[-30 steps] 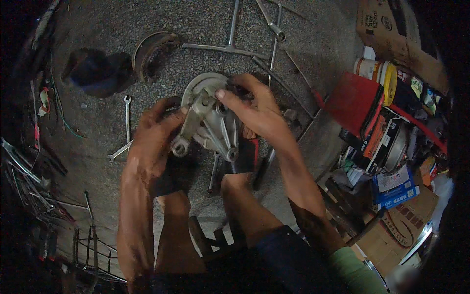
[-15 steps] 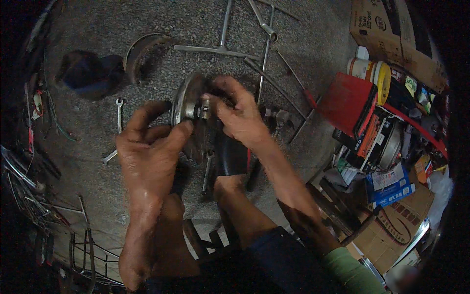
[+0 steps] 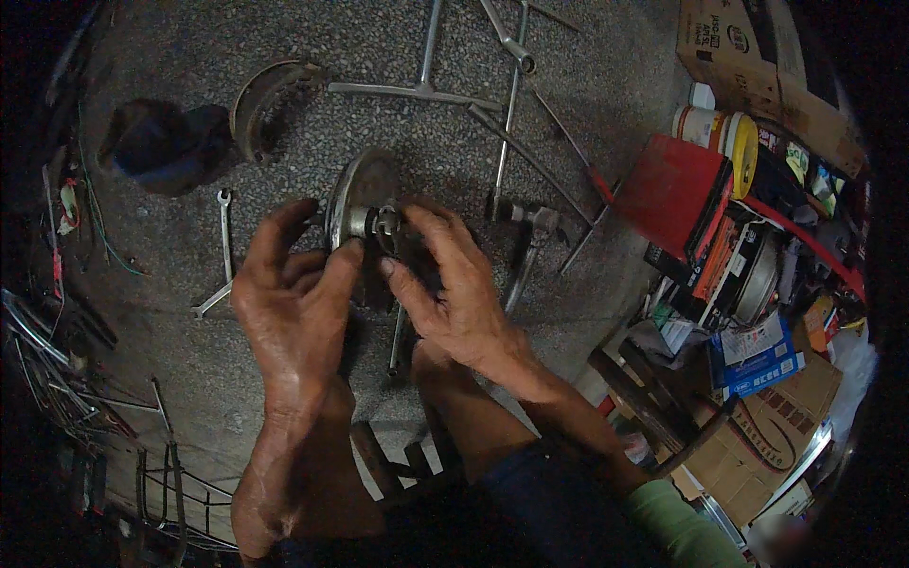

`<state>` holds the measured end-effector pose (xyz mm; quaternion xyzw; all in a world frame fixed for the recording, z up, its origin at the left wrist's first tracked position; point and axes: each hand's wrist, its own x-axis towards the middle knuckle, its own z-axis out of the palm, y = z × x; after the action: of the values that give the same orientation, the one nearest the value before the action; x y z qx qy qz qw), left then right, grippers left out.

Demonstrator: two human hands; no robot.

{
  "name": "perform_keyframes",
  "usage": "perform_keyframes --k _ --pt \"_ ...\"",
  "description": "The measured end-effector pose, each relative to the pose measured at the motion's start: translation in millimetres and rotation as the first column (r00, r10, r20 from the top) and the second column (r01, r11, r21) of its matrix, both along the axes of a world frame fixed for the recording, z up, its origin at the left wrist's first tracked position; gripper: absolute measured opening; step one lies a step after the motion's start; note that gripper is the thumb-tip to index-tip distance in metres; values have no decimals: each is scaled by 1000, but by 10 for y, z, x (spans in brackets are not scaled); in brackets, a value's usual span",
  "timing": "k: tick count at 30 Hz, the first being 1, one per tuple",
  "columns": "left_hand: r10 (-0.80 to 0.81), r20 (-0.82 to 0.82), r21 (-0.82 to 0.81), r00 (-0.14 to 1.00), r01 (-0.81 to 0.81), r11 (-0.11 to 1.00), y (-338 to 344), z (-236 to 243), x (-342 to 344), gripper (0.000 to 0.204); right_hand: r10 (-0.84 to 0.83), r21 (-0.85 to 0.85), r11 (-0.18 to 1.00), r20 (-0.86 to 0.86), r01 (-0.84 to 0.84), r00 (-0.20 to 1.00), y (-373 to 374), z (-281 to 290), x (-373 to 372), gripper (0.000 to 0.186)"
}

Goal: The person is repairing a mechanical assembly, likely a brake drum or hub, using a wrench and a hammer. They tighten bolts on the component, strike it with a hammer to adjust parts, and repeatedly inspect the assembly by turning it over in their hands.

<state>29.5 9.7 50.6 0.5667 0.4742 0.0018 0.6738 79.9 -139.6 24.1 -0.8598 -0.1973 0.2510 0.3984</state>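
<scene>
Brake shoe and T-handle wrench lie far; left hand grips dull, edge-on brake plate; right hand's hold unclear.

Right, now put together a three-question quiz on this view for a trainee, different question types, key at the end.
1. Multiple choice: what is between the left hand and the right hand?
a) a cardboard box
b) a round metal part
c) a yellow lid

2. True or false: the T-shaped silver bar lies on the floor, farther from the person than both hands.

3. Short answer: which hand is nearer the red case?

Key:
1. b
2. True
3. The right hand
</scene>
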Motion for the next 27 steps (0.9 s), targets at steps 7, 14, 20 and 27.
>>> perform_keyframes --k 7,14,20,27 --pt "88 -29 -50 996 -90 995 -10 -14 -70 61 -91 -74 994 -122 83 988 94 210 -46 48" --pt "174 -65 -179 983 -183 967 -16 -30 -117 58 -310 -13 942 -409 334 858 102 179 -125 42" --pt "348 -106 -368 932 -361 857 20 -210 -218 29 -312 50 917 -524 395 792 11 99 -105 44" --pt "219 -82 -486 972 -231 843 7 -315 -373 20 -243 120 935 -466 333 851 -218 33 -166 45"
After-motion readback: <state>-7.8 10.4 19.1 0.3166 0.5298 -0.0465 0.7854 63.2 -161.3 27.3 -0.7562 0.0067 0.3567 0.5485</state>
